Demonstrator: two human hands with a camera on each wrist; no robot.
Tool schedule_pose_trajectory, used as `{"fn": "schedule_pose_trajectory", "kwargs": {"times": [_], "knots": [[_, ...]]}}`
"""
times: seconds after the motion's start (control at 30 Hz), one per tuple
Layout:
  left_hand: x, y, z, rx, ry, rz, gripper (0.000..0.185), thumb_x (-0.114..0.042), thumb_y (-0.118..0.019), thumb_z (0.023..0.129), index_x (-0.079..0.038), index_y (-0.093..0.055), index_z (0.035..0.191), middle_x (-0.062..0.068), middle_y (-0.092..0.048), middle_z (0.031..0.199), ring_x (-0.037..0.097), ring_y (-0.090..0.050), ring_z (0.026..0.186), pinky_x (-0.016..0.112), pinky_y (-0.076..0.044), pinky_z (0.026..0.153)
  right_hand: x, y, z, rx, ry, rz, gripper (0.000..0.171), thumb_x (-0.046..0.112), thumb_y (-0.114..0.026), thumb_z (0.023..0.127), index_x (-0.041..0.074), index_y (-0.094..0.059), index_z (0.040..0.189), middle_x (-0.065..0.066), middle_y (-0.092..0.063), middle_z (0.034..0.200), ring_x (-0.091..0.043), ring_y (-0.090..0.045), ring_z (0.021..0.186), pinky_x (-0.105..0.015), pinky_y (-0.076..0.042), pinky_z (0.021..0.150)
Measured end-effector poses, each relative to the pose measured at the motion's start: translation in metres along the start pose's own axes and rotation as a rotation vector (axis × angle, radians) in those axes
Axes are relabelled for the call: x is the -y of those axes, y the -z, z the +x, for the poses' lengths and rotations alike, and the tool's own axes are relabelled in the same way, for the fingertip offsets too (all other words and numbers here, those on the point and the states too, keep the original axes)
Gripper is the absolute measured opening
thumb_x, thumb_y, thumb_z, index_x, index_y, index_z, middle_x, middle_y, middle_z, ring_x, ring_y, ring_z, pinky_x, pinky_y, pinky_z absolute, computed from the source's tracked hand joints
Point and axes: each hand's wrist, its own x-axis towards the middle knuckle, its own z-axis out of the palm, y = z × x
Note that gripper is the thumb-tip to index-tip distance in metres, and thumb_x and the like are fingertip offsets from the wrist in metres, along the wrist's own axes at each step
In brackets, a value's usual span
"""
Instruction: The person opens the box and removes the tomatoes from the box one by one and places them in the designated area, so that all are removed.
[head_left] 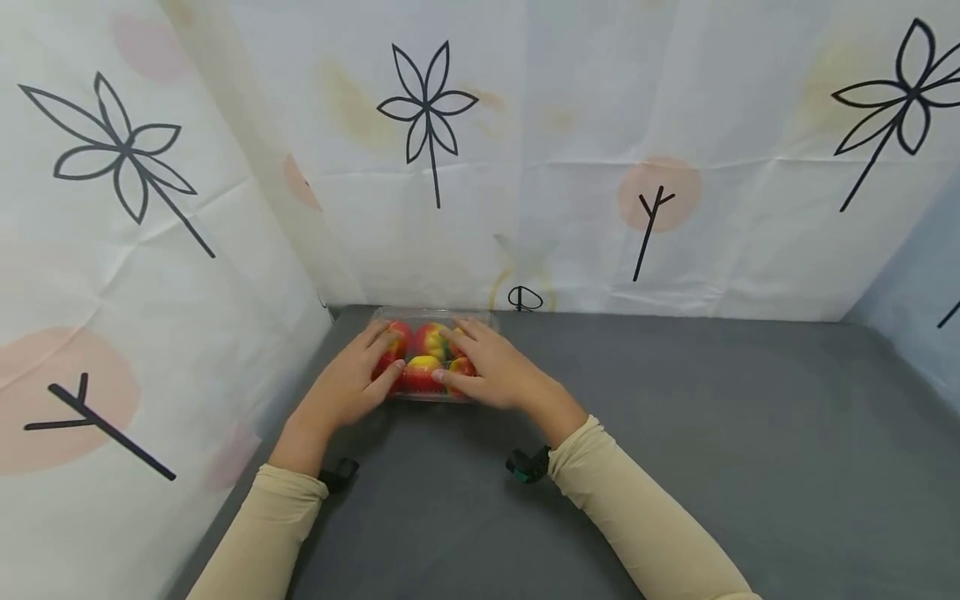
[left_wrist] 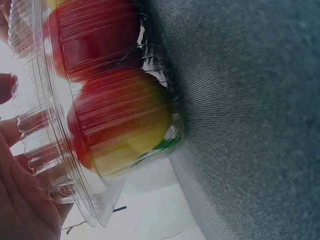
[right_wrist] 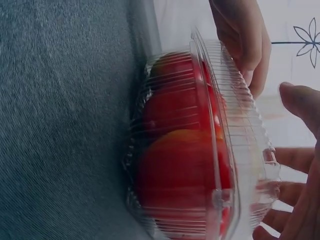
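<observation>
A clear plastic clamshell box [head_left: 480,317] of red and yellow fruit [head_left: 423,367] sits on the grey table [head_left: 675,433], close to the back curtain. My left hand [head_left: 378,354] lies flat on the left part of the lid, thumb at the front edge. My right hand [head_left: 472,358] lies flat on the right part, its fingers spread over the lid. The left wrist view shows the ribbed lid rim [left_wrist: 60,165], a fruit [left_wrist: 125,125] behind the wall, and my palm [left_wrist: 20,205] against the lid. In the right wrist view the box [right_wrist: 220,150] stands between my right fingers [right_wrist: 300,100] and my left hand [right_wrist: 245,35].
White curtains printed with flowers [head_left: 427,108] close off the back and the left side [head_left: 112,250]; the box stands near their corner. The grey table stretches out to the right and towards me. Beige sleeves [head_left: 637,517] cover both forearms, with a camera mount [head_left: 528,465] at each wrist.
</observation>
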Motion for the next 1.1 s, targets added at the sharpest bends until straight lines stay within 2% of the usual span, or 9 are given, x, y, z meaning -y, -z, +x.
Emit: {"fn": "schedule_pose_trajectory", "kwargs": {"times": [0.17,0.3,0.4,0.73,1.1], "knots": [[-0.003,-0.005,0.003,0.022,-0.008,0.022,0.056,-0.036,-0.05,0.111,-0.007,-0.048,0.159,0.021,-0.033,0.172,0.045,-0.022,0.163,0.066,-0.025,0.129,-0.003,-0.006,-0.002,0.034,0.04,-0.056,0.075,0.057,-0.058,0.105,0.019,-0.037,0.167,-0.012,-0.025,0.177,-0.034,-0.018,0.166,-0.059,-0.01,0.135],[0.0,-0.009,0.004,0.023,-0.025,0.042,0.054,-0.035,-0.048,0.111,-0.008,-0.049,0.158,0.021,-0.036,0.171,0.044,-0.028,0.161,0.064,-0.021,0.131,-0.002,-0.009,-0.002,0.097,0.042,-0.11,0.076,0.059,-0.052,0.107,0.02,-0.031,0.169,-0.009,-0.02,0.179,-0.035,-0.008,0.168,-0.058,0.001,0.135],[0.0,-0.011,0.005,0.025,-0.039,0.057,0.053,-0.033,-0.048,0.111,-0.006,-0.051,0.157,0.022,-0.039,0.169,0.044,-0.034,0.158,0.064,-0.02,0.131,-0.001,-0.011,-0.003,0.128,0.033,-0.14,0.074,0.059,-0.047,0.109,0.021,-0.028,0.17,-0.006,-0.019,0.179,-0.034,-0.005,0.168,-0.057,0.004,0.135],[-0.005,-0.015,0.005,0.041,-0.047,0.086,0.054,-0.034,-0.044,0.112,-0.008,-0.049,0.159,0.022,-0.039,0.169,0.043,-0.031,0.16,0.064,-0.019,0.131,-0.003,-0.013,-0.007,0.125,0.029,-0.174,0.062,0.044,-0.042,0.115,0.021,-0.028,0.17,-0.007,-0.02,0.179,-0.035,-0.009,0.167,-0.058,0.001,0.135],[-0.009,-0.017,0.004,0.053,-0.042,0.113,0.054,-0.035,-0.042,0.113,-0.008,-0.047,0.16,0.023,-0.038,0.169,0.042,-0.029,0.161,0.063,-0.019,0.132,-0.005,-0.011,-0.011,0.112,0.052,-0.202,0.061,0.044,-0.042,0.115,0.022,-0.029,0.17,-0.008,-0.022,0.178,-0.034,-0.013,0.167,-0.058,-0.003,0.135]]}}
